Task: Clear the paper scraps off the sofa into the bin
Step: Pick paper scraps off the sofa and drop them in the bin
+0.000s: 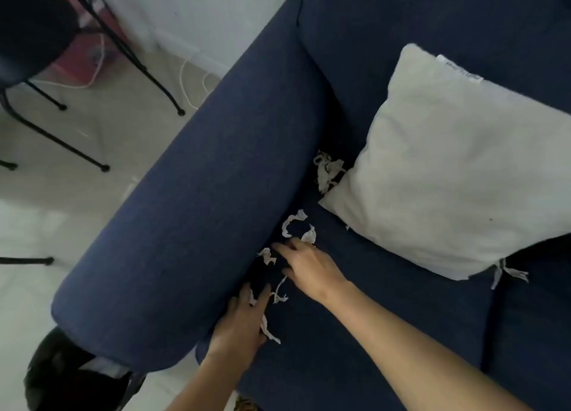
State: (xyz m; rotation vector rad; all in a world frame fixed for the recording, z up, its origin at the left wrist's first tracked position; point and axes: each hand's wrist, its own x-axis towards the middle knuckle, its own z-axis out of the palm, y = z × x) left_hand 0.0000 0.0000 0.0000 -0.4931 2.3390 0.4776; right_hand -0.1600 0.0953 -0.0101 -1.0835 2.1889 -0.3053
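White torn paper scraps (293, 223) lie on the dark blue sofa seat (355, 333) beside the armrest. More scraps (327, 171) sit bunched at the corner of a white cushion (448, 169). My left hand (244, 321) lies near the armrest with paper strips (267, 328) sticking out from under its fingers. My right hand (309, 265) reaches flat over the seat, fingers spread, its tips touching a small scrap (267, 255) and another one (310, 234). A thin strip (279, 291) lies between the two hands. The black bin (71, 376) stands on the floor below the armrest's front end.
The sofa's padded armrest (191, 194) runs diagonally left of the scraps. A black chair with thin metal legs (102, 46) stands on the light floor at top left, with white cables (188, 80) by the wall. One paper scrap (506, 273) sticks out under the cushion's lower right corner.
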